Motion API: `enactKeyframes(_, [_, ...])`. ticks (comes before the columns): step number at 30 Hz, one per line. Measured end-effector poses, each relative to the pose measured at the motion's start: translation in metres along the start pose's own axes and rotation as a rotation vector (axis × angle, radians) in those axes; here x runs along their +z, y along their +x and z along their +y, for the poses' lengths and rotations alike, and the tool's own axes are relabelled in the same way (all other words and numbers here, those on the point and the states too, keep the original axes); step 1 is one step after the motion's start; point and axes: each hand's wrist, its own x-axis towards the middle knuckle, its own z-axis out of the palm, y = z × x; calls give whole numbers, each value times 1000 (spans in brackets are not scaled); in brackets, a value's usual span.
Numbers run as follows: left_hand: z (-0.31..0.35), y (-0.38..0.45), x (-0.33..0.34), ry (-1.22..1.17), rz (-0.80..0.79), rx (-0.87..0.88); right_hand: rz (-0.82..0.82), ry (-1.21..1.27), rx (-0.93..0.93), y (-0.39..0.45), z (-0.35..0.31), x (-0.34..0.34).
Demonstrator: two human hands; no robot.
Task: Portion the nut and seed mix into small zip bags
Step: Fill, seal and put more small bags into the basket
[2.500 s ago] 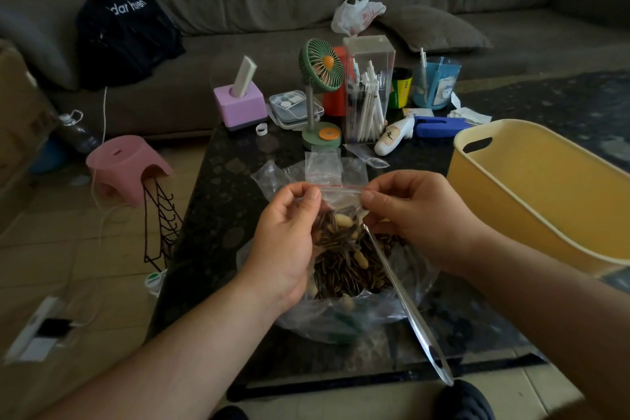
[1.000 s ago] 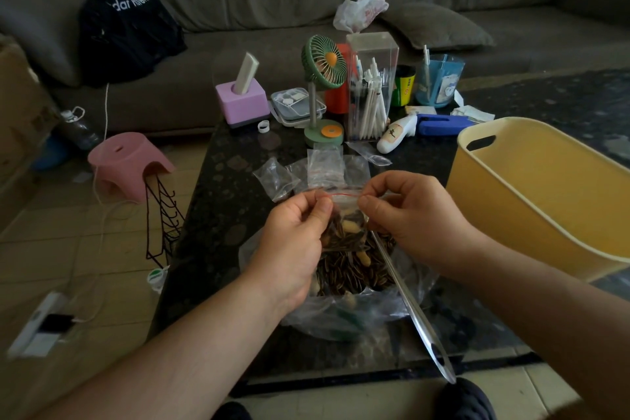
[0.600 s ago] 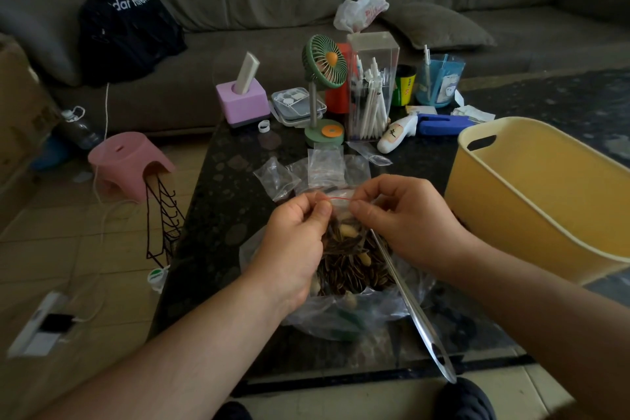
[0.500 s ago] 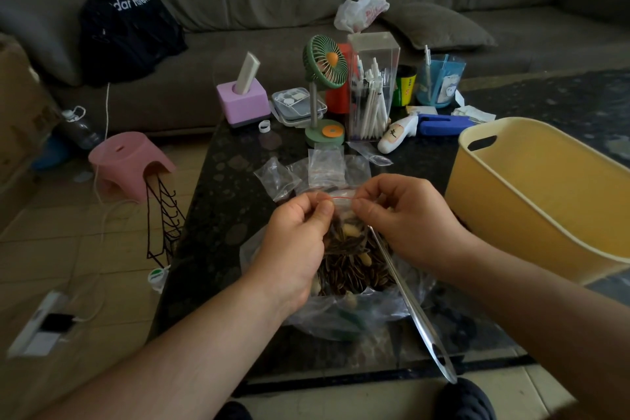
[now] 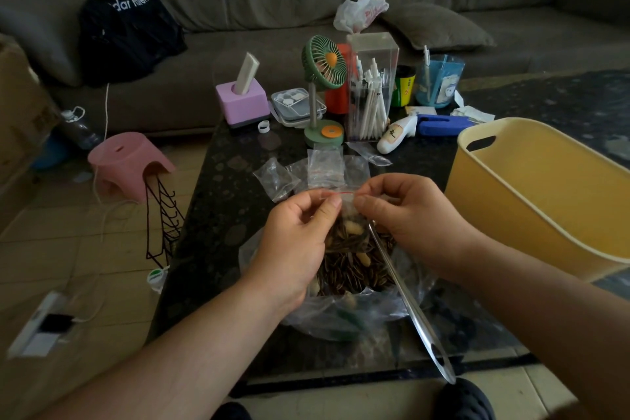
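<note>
A small clear zip bag (image 5: 347, 215) with a red seal line hangs between my hands, holding striped seeds and pale nuts. My left hand (image 5: 296, 242) pinches the top strip at its left end. My right hand (image 5: 409, 218) pinches the same strip from the right, fingertips almost meeting my left thumb. Under them lies the large open plastic bag of nut and seed mix (image 5: 354, 273) on the dark table (image 5: 218, 215). A long metal spoon (image 5: 409, 307) leans out of the big bag toward me. Several empty small zip bags (image 5: 324, 164) lie just beyond.
A big yellow plastic tub (image 5: 531, 201) stands at the right. At the table's far end are a green desk fan (image 5: 324, 92), a clear pen box (image 5: 371, 85), a purple block holder (image 5: 242, 102) and a blue cup (image 5: 439, 78). A pink stool (image 5: 129, 164) stands on the floor at left.
My right fingers have slid left along the seal strip toward my left thumb, narrowing the gap between my hands. The small bag sits slightly lower over the big bag.
</note>
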Motion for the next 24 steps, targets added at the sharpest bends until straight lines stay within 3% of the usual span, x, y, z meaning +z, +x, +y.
enactKeyframes(12, [-6,-1,5,23,-44,36,21,-158,-75,2,3,6])
enactKeyframes(24, [-6,-1,1,1,-65,58,-28,-100,-79,0,1,7])
